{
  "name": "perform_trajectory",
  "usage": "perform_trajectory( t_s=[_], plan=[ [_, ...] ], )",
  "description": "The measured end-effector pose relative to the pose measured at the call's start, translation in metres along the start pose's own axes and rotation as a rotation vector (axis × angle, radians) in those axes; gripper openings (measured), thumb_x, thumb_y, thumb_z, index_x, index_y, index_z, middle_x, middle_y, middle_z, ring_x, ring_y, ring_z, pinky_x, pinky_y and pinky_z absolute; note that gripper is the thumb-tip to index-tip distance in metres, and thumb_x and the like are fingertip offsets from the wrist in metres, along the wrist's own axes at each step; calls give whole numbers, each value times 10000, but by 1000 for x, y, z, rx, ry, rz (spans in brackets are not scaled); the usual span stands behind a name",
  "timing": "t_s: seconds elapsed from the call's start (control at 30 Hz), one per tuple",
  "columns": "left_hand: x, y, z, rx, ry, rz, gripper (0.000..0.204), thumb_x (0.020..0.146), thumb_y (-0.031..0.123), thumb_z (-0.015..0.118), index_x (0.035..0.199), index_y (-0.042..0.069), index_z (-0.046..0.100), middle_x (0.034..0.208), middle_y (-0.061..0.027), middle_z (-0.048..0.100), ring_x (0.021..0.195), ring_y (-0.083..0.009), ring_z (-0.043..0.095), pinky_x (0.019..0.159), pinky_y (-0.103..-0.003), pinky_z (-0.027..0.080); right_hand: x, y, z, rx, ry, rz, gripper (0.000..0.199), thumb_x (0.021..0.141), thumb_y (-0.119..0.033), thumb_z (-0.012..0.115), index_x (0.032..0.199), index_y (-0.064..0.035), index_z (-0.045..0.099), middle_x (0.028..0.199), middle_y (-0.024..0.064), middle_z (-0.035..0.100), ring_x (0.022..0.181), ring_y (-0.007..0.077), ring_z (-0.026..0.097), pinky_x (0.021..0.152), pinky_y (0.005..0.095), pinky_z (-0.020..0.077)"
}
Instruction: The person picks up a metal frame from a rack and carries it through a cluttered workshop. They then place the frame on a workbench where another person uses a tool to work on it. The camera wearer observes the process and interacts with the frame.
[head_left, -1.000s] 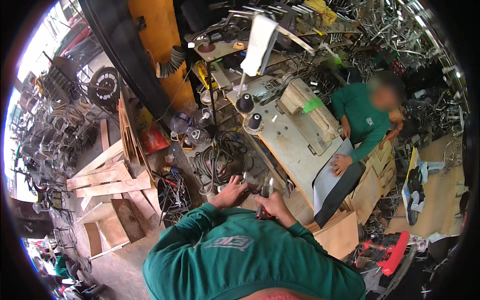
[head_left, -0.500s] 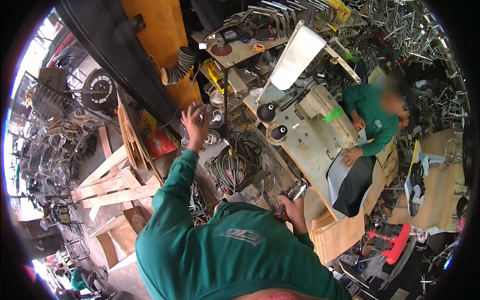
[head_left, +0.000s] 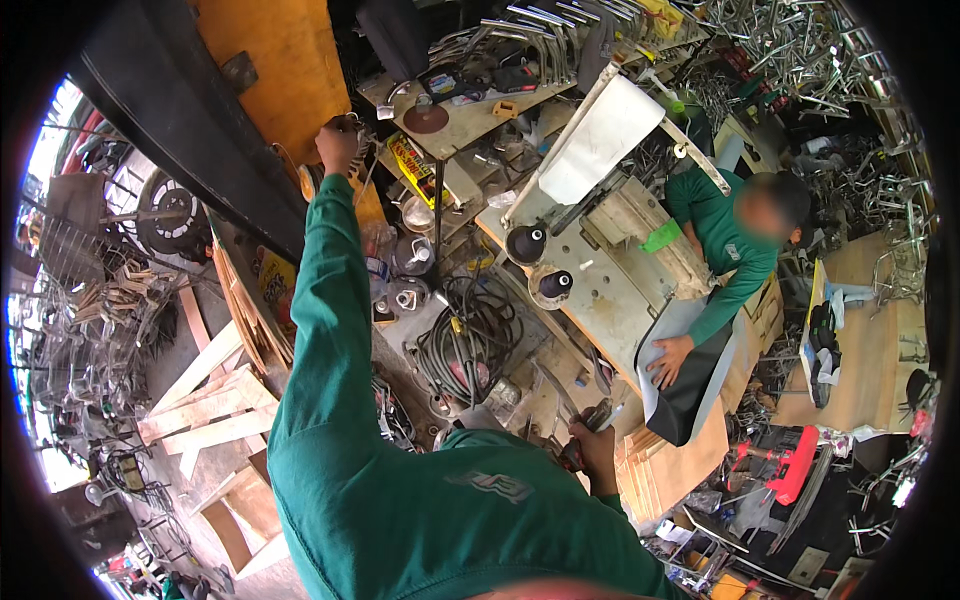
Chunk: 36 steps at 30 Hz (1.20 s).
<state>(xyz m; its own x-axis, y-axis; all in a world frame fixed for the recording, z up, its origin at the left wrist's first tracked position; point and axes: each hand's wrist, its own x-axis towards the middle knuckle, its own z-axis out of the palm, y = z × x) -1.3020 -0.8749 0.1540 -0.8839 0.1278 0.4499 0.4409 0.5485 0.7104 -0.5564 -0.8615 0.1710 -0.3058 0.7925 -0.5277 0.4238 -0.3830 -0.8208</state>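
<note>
We see the left hand (head_left: 338,147) raised far up on a stretched green sleeve, its fingers curled shut around a small metal part (head_left: 352,122) at the edge of the orange panel (head_left: 270,70), just beside the cluttered shelf (head_left: 470,115). What that part is, we cannot tell; it looks like a bit of wire or a hook. The right hand (head_left: 594,448) sits low near our chest, fingers wrapped tight on a hand tool (head_left: 598,418) with a metal tip, possibly a staple gun. It hovers over the crowded surface (head_left: 600,300), near the coil of black cables (head_left: 470,340). Across that surface another person in green rests a hand (head_left: 668,358) on a dark seat cover (head_left: 690,385).
</note>
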Motion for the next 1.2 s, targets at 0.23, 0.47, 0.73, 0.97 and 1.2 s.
perform_trajectory(
  t_s=[0.23,0.47,0.73,0.97,1.2],
  plan=[
    [59,-31,49,132,-57,-314,423,926,378,625,1165,38,703,1180,-234,695,1078,-410,674,915,-494,540,-6,-1,1,84,-9,82,142,797,-6,685,925,-30,630,794,26,650,641,111,590,564,272,463],
    [61,-33,57,123,-153,-633,484,856,425,699,1116,17,731,1192,-191,710,1124,-355,684,935,-465,558,-13,-6,3,123,17,121,147,783,-10,697,900,-48,616,793,31,643,600,109,569,525,263,441],
    [12,10,45,256,-198,-398,356,831,260,690,1070,1,739,1153,-231,710,1110,-413,673,950,-466,556,-4,3,-3,149,-69,-28,176,790,-5,702,928,-51,604,832,31,649,574,106,558,510,264,435],
    [-220,41,14,-64,58,75,460,831,111,696,1232,-40,528,1224,-366,519,1027,-523,587,881,-545,506,12,-3,-31,-189,-313,58,214,800,-14,724,983,-58,622,824,10,641,694,100,594,602,272,474],
    [-598,197,-145,-751,-695,-139,310,971,220,642,1187,-1,629,1151,-150,599,1051,-276,620,902,-358,506,31,-8,-61,-76,-627,-97,131,888,-155,733,936,-64,651,808,-23,618,706,73,560,624,264,459]
  ],
)
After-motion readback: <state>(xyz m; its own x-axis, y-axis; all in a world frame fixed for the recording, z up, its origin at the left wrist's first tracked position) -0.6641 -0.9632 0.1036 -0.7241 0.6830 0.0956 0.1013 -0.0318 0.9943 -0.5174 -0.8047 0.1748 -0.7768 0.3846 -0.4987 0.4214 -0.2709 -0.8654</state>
